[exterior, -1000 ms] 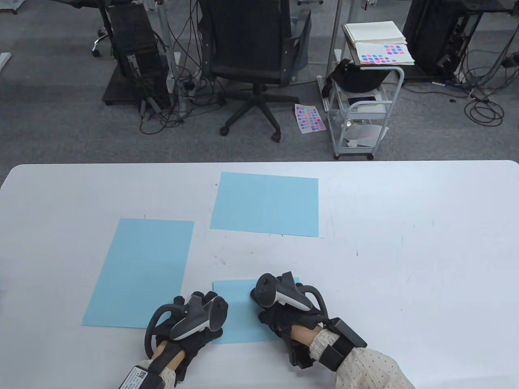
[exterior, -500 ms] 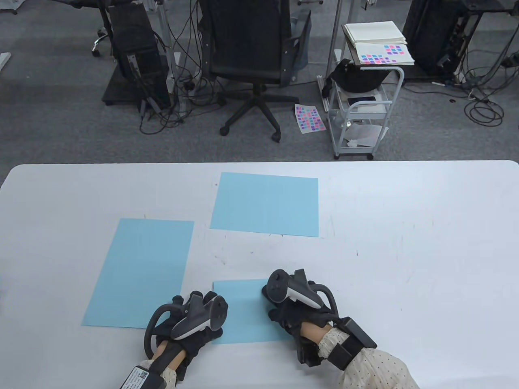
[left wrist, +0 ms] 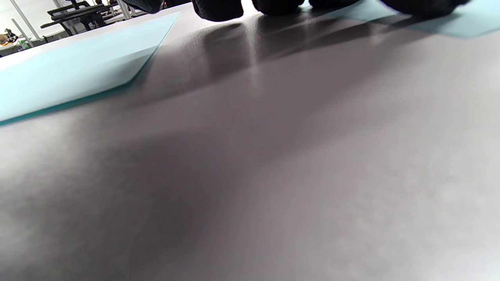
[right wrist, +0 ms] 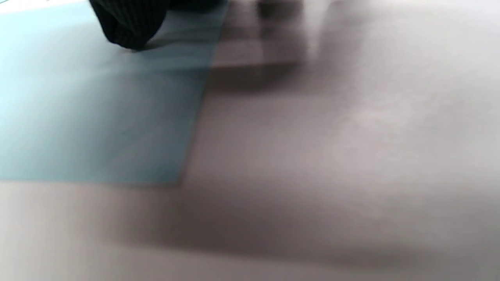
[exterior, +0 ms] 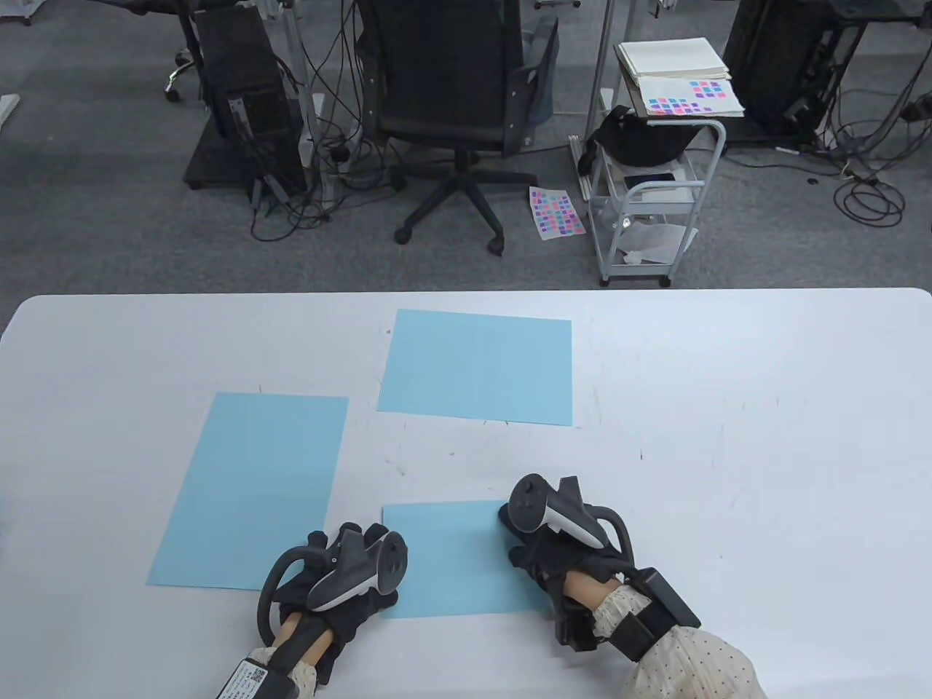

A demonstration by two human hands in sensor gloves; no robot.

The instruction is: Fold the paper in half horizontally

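A light blue folded paper (exterior: 455, 557) lies flat near the table's front edge, between my two hands. My left hand (exterior: 362, 536) rests on its left edge with the fingertips down on the table and the paper. My right hand (exterior: 511, 521) presses on the paper's right edge. In the right wrist view a gloved fingertip (right wrist: 125, 23) touches the blue paper (right wrist: 97, 117) close to its right edge. In the left wrist view my fingertips (left wrist: 218, 8) touch the table, and the paper (left wrist: 449, 23) shows at the top right. Neither hand grips anything.
A larger blue sheet (exterior: 251, 488) lies to the left, just beside my left hand; it also shows in the left wrist view (left wrist: 70, 74). Another blue sheet (exterior: 477, 368) lies further back in the middle. The white table (exterior: 728, 473) stretches to the right. A chair and a cart stand beyond the far edge.
My right hand has slid to the right across the folded paper, from its middle to its right edge. The left hand and the paper have stayed put.
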